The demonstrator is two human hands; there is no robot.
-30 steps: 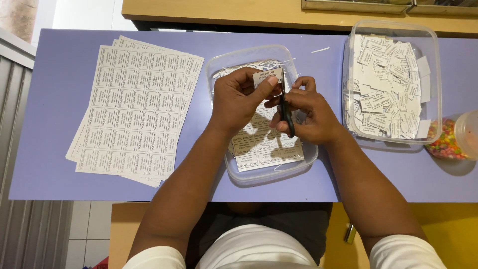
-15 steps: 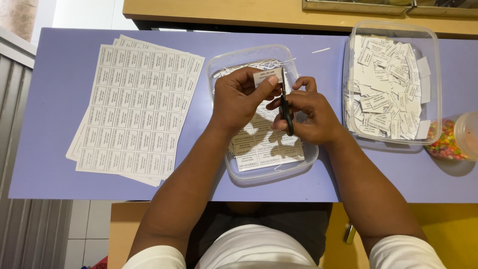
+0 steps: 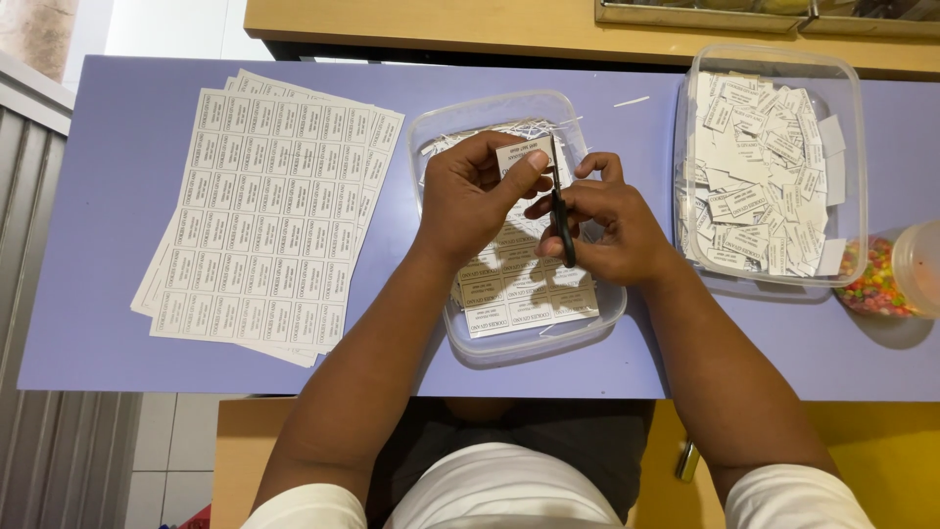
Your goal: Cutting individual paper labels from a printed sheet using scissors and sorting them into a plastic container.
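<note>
Snipping a label (image 3: 522, 154) over the middle tub (image 3: 431, 127), left hand (image 3: 470, 196) pinching it, right hand (image 3: 602, 230) gripping scissors (image 3: 560, 211); cut pile (image 3: 764, 176) right of tub, sheets (image 3: 269, 211) left uncut

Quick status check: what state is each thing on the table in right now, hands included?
left hand: pinching a small label
small label: held up, at the blades
right hand: gripping the scissors
scissors: upright over the middle tub
middle tub: open, holds a cut sheet and trimmings
right tub: open, piled with cut labels
label sheets: stacked, uncut
candy jar: on its side
</note>
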